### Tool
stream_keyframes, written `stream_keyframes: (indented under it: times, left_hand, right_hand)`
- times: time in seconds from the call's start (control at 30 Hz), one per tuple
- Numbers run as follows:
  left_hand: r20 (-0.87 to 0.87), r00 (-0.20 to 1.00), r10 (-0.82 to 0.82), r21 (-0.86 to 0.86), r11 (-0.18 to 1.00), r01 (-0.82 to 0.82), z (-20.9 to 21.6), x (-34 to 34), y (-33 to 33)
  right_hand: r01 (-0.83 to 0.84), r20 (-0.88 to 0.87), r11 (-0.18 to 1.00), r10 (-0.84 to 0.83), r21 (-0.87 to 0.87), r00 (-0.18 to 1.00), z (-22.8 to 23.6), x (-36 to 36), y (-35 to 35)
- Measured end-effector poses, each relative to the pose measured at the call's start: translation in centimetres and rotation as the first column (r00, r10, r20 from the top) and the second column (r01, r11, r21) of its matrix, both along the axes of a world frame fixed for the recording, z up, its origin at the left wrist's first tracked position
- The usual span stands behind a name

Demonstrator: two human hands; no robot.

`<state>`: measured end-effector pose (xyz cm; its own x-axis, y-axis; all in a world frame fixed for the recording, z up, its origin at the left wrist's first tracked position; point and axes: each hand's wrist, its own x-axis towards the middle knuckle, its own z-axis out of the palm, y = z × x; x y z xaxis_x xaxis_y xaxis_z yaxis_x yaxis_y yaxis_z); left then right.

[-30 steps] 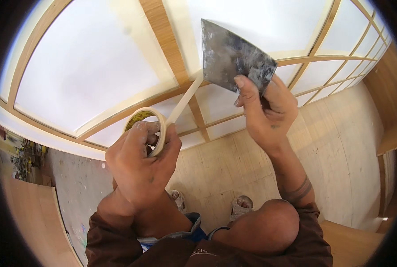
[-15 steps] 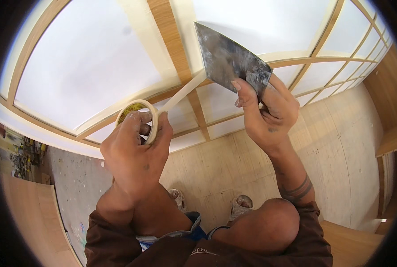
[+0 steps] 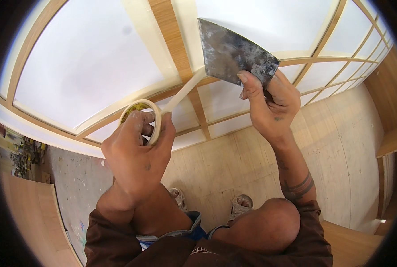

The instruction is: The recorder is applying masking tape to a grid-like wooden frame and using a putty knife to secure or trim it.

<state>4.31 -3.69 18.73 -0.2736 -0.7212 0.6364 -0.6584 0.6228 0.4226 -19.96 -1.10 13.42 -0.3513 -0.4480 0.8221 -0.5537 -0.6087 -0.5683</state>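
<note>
Here left hand [image 3: 136, 155] fingers clamp the cream masking tape roll [image 3: 141, 116], strip taut to the wooden frame [image 3: 174, 40]; right hand [image 3: 269, 104] grips a wide, stained metal putty knife [image 3: 232, 53].

My left hand [image 3: 136, 155] is raised in front of me, fingers curled tight, thumb pressed across the front, wrist bent back. My right hand [image 3: 269, 102] sits higher and further right (index finger stretched straight up, the others folded into a grip). Both forearms rise from the lower edge, elbows bent, sleeves bunched low.
</note>
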Motion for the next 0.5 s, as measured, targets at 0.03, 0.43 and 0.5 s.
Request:
stream_keyframes:
  times: [0.03,0.43,0.5]
  left_hand:
    - [-0.001,1.000,-0.001,0.000,1.000,0.001,0.0,0.0,0.0]
    - [0.009,0.999,0.044,0.037,0.998,-0.044,-0.1,0.0,-0.3]
    - [-0.022,0.999,0.027,0.042,0.999,-0.026,-0.4,0.1,-0.4]
  right_hand:
    - [0.001,-0.001,1.000,-0.001,0.000,1.000,0.0,-0.1,0.0]
    - [-0.016,-0.003,1.000,0.016,0.009,1.000,-0.1,-1.8,-0.7]
    - [0.043,-0.042,0.997,-0.045,-0.064,0.998,-0.4,-2.4,-0.6]
